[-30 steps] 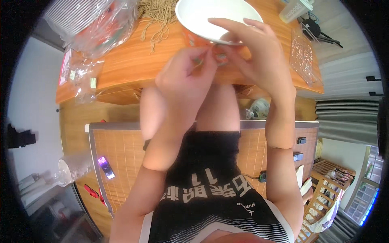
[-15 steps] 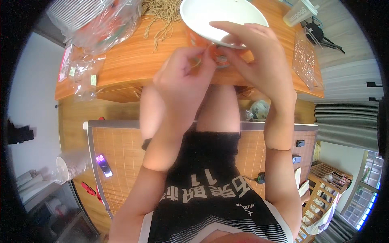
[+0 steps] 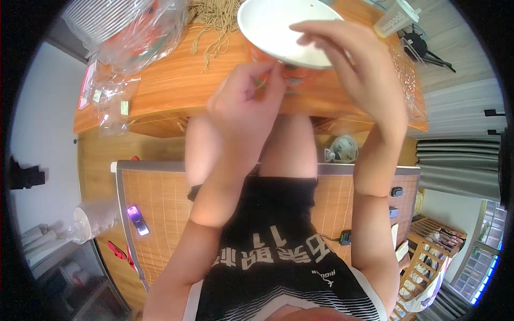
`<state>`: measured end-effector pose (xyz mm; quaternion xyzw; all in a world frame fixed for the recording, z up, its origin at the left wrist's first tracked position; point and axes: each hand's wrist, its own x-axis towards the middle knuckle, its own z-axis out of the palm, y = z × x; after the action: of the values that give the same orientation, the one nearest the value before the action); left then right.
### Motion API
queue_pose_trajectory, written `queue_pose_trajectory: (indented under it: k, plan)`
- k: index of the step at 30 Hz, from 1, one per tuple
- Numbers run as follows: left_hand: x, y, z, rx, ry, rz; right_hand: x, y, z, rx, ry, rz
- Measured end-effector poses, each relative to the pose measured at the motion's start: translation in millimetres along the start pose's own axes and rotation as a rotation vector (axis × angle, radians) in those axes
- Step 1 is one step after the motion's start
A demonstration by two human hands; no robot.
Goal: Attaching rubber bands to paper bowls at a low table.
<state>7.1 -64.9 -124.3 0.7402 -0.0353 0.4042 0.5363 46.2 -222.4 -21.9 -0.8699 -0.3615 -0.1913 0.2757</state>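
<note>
A white bowl (image 3: 281, 32) with an orange-red printed outside stands tilted toward me near the table's front. At its near rim my left hand (image 3: 247, 91) pinches with thumb and forefinger. Whatever sits in that pinch is too small and blurred to name. Apart from it, my right hand (image 3: 361, 69) is raised by the bowl's right side, somewhat smeared by motion. Its fingers are stretched out over the rim, with nothing seen in them. Beyond my left hand, a bundle of tan cords (image 3: 217, 24) lies loose beside the bowl.
Stacked bowls in a clear plastic bag (image 3: 126, 32) fill the table's far left, near crumpled clear wrappers (image 3: 113, 101). To the right are a lidded drink cup (image 3: 395, 20) and a clear flat tray (image 3: 408, 85). My thighs are under the table (image 3: 160, 101).
My right hand has moved away from the left fingertips, up and to the right. My left hand keeps its pinch at the bowl's rim, almost unmoved.
</note>
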Motion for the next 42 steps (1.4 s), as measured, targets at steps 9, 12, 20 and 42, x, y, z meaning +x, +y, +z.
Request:
queue_pose_trajectory:
  k: [9, 12, 20, 42]
  plan:
    - [0.6, -3.2, 1.9, -0.016, 0.017, -0.003, 53.2, 19.8, -8.7, 0.079, -0.582, -0.29]
    - [3.8, 3.0, -0.4, -0.01, -0.008, -0.002, 50.0, 14.8, -11.2, 0.038, -0.518, -0.278]
    - [1.6, -4.8, -10.3, -0.078, -0.113, 0.015, 10.1, -39.6, 9.7, -0.572, -0.003, -0.232]
    - [61.3, 7.1, -51.7, -0.519, -0.677, -0.561, -63.8, -63.1, 142.9, 1.767, 0.452, 0.738]
